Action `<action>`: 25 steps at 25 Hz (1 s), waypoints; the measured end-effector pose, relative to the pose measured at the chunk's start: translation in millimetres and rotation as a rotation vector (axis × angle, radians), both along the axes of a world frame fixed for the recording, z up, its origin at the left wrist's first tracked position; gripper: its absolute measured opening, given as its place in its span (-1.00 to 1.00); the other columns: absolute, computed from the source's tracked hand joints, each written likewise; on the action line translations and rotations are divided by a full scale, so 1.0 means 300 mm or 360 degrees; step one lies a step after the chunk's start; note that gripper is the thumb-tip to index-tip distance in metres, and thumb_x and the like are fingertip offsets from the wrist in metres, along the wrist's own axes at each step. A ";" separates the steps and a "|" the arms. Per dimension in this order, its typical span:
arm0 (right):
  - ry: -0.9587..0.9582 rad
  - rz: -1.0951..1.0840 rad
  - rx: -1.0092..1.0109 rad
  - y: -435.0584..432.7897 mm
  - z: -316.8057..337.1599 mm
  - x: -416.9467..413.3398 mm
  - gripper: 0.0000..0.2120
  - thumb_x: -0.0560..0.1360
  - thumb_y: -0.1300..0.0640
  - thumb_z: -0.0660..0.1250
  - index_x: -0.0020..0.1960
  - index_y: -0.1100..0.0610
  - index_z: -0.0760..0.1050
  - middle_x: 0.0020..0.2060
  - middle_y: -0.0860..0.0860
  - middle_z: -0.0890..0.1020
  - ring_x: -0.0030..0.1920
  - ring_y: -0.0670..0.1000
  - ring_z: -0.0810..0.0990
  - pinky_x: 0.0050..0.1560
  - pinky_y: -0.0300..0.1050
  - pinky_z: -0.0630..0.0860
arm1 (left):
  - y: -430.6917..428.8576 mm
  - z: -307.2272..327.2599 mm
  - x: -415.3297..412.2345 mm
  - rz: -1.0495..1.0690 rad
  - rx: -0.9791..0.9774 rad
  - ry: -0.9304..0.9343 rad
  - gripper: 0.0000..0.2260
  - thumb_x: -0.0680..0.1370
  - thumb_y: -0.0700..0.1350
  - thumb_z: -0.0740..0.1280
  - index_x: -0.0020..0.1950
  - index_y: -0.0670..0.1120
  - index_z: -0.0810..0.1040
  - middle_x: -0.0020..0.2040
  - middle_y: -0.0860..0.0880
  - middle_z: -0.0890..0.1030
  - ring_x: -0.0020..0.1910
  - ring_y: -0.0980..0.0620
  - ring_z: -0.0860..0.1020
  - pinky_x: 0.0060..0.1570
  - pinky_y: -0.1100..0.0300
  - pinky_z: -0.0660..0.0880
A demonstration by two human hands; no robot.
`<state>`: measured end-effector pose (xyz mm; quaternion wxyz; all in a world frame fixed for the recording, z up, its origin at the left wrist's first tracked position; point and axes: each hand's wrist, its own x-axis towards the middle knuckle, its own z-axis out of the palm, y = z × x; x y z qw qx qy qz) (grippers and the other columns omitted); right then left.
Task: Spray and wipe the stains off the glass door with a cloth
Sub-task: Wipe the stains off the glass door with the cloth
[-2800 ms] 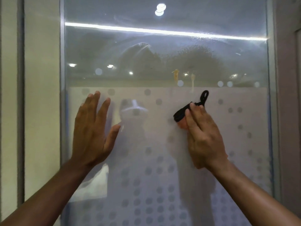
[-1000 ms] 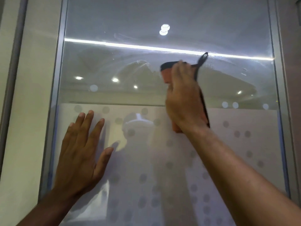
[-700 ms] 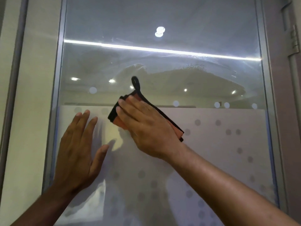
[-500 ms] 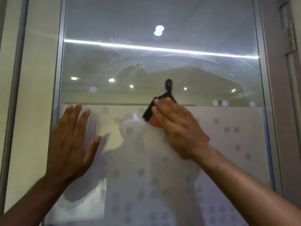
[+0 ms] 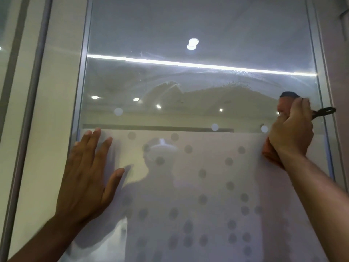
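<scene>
Your left hand (image 5: 88,178) and right hand (image 5: 290,133) are bare, no gloves, rings or watch; both forearms show no sleeves within the frame.

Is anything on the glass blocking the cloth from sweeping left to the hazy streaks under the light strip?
Nothing visible does. The cloth under the right hand has bare glass door leftward; the left hand lies flat lower down, below the streaks.
</scene>
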<state>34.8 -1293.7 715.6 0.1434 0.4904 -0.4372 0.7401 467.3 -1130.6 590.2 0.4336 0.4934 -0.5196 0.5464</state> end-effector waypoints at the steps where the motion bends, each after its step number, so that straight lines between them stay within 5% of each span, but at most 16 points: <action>1: 0.0015 -0.0001 -0.0008 0.008 0.028 0.021 -0.47 0.77 0.09 0.09 0.71 0.16 0.14 0.73 0.14 0.17 0.71 0.29 0.18 0.65 0.29 0.22 | 0.002 0.001 0.000 -0.0008 -0.0001 0.0006 -0.20 0.72 0.35 -0.01 0.65 -0.29 0.35 0.71 -0.31 0.25 0.72 -0.37 0.21 0.62 -0.45 0.23; 5: 0.0162 -0.0009 -0.0046 0.061 0.093 0.131 -0.56 0.74 0.08 0.08 0.58 0.18 0.26 0.59 0.23 0.40 0.59 0.35 0.38 0.54 0.41 0.41 | 0.003 0.001 0.001 -0.0057 -0.0018 0.0001 -0.20 0.72 0.35 -0.01 0.65 -0.29 0.34 0.71 -0.31 0.25 0.71 -0.37 0.22 0.62 -0.45 0.24; 10: 0.0389 0.0080 -0.0195 0.174 0.145 0.342 -0.55 0.69 0.17 0.11 0.57 0.16 0.28 0.54 0.18 0.45 0.50 0.32 0.47 0.45 0.33 0.48 | 0.006 0.002 0.011 -0.0067 -0.0092 0.0028 -0.21 0.73 0.33 -0.03 0.66 -0.29 0.34 0.70 -0.34 0.26 0.70 -0.39 0.22 0.66 -0.39 0.18; 19: 0.0971 0.0085 -0.0439 0.398 0.093 0.898 -0.44 0.67 0.27 0.16 0.67 0.26 0.26 0.68 0.20 0.31 0.71 0.20 0.22 0.70 0.11 0.20 | 0.011 -0.002 0.052 -0.0495 -0.0082 0.0094 -0.22 0.71 0.37 -0.02 0.74 -0.17 0.17 0.78 -0.21 0.11 0.77 -0.22 0.10 0.72 -0.29 0.11; 25: 0.1377 0.0167 -0.0532 0.443 -0.046 1.044 -0.47 0.75 0.17 0.15 0.71 0.19 0.22 0.72 0.16 0.24 0.74 0.20 0.12 0.72 0.19 0.15 | 0.038 -0.018 0.130 -0.0747 -0.0091 0.0118 -0.16 0.69 0.40 0.06 0.77 -0.16 0.04 0.81 -0.18 0.00 0.80 -0.12 0.01 0.77 0.07 0.01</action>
